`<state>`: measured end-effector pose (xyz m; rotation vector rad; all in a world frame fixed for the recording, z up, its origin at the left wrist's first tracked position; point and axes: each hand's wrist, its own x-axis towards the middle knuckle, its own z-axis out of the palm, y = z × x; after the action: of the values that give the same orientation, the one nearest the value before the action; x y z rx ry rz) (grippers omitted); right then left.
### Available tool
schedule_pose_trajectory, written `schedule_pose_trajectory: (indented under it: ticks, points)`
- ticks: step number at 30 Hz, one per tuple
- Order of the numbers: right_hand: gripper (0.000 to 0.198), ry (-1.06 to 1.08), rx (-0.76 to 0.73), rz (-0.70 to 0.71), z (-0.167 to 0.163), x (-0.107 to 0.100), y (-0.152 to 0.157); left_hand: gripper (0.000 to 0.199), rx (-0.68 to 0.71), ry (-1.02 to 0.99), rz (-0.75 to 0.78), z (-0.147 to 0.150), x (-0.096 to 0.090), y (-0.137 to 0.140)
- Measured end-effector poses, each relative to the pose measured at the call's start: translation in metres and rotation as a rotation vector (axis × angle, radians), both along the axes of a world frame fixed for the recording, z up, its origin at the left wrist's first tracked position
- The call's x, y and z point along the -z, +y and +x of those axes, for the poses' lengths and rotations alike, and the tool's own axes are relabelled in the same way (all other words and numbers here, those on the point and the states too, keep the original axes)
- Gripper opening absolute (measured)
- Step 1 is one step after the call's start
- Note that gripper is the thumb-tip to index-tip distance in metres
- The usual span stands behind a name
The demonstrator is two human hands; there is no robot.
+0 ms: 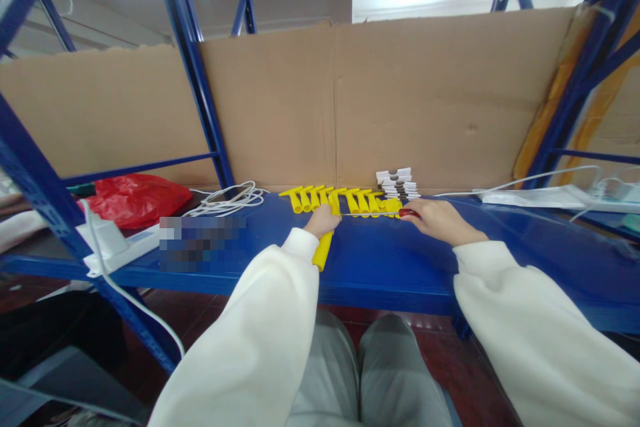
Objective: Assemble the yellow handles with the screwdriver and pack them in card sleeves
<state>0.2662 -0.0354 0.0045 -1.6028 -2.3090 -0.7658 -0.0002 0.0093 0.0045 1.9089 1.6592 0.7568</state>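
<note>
My left hand (322, 220) is closed around a yellow plastic piece with a tubular handle (323, 253), whose lower end sticks out below the fingers toward the shelf's front edge. A screwdriver (407, 212) with a red handle is gripped in my right hand (443, 220). Its thin metal shaft lies level and points left, with the tip at the upper part of the held yellow piece. Whether the tip sits in a screw is too small to tell. Behind my hands stands a row of several similar yellow pieces (353, 203).
Small white boxes or cards with dark bands (397, 184) are stacked behind the row. A coiled white cable (230, 200), a red plastic bag (135, 200) and a white power strip (143, 240) lie left on the blue shelf (390, 260). Cardboard (430, 93) closes the back; blue posts flank it.
</note>
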Motion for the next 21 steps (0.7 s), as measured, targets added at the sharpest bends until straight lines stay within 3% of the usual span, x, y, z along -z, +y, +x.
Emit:
schedule_pose_trajectory:
  ticks: [4, 14, 21]
  points:
    - [0.027, -0.02, 0.074, -0.02, -0.0063, -0.0012, -0.0041, 0.015, -0.019, 0.022, -0.006, -0.0011, 0.0008, 0.0022]
    - [0.026, 0.017, 0.004, -0.038, -0.0002, 0.0001, -0.0017, 0.012, 0.028, -0.031, 0.0, 0.0003, 0.001, 0.002]
    - [0.027, -0.022, 0.059, 0.005, -0.0067, -0.0015, -0.006, 0.014, 0.004, -0.01, -0.008, -0.0009, 0.0038, 0.0053]
